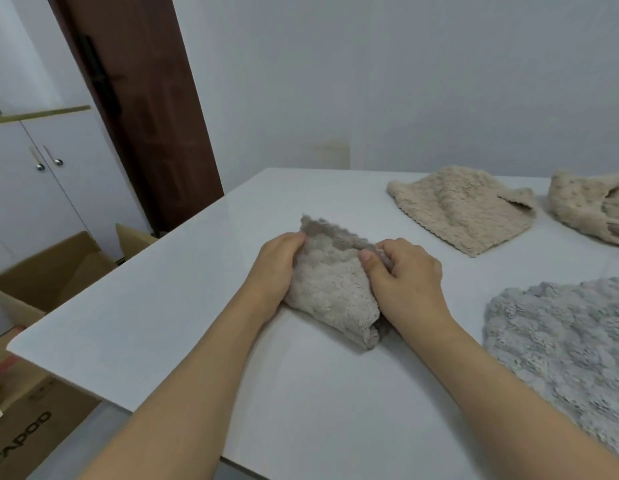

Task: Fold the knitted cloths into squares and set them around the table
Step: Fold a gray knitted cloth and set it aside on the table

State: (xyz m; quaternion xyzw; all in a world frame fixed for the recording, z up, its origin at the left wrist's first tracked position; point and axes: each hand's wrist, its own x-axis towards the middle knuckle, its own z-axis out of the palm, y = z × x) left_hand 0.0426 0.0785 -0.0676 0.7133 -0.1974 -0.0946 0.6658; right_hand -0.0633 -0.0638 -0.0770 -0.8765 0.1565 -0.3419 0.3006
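Head view: both hands, left hand [278, 268] and right hand [403, 275], pinch the taupe cloth [330, 292] mid-bench [162, 289], likely squaring its fold, beige cloth [460, 207] already set apart.

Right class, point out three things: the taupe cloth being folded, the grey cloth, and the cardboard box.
taupe cloth [330, 292], head view, on its fluffy folded middle between the hands.
grey cloth [564, 337], head view, on its pile, right side of table.
cardboard box [55, 268], head view, on its open flap.
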